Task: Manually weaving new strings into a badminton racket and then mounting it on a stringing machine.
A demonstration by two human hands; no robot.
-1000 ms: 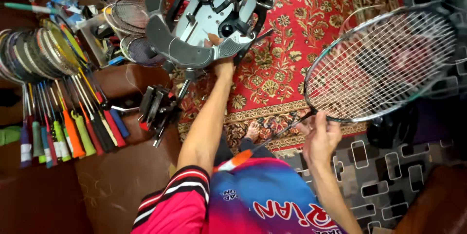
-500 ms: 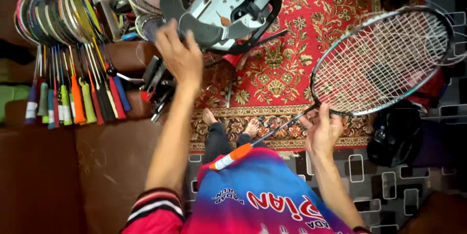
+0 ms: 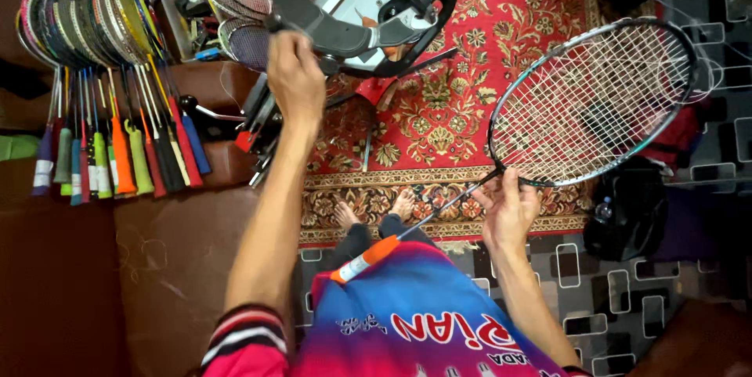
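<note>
Head view, left hand: the left hand (image 3: 296,79) is raised to the grey curved arm of the stringing machine (image 3: 352,13); the fingers are curled against that arm, though how tightly they close cannot be told from behind the knuckles.
Head view, right hand: the right hand (image 3: 507,209) pinches the thin shaft of the badminton racket (image 3: 591,103) just below its head, thumb and fingers pressed on the shaft.
Where the racket is: held out to the right over the red carpet (image 3: 439,122), head tilted up and away, orange-wrapped handle (image 3: 364,261) resting against the person's shirt.
Step in hand: it looks like the strung racket is off the machine and being held aside while the other hand handles the machine's frame.
Next move calls for: a steady grip on the slim shaft so the head does not swing into the machine.
Materials and shapes: oval frame with a taut white string grid; machine of grey metal with black clamps; patterned woven carpet.
Nearby: a row of hanging rackets (image 3: 102,111) with coloured grips at the left, above brown floor.
</note>
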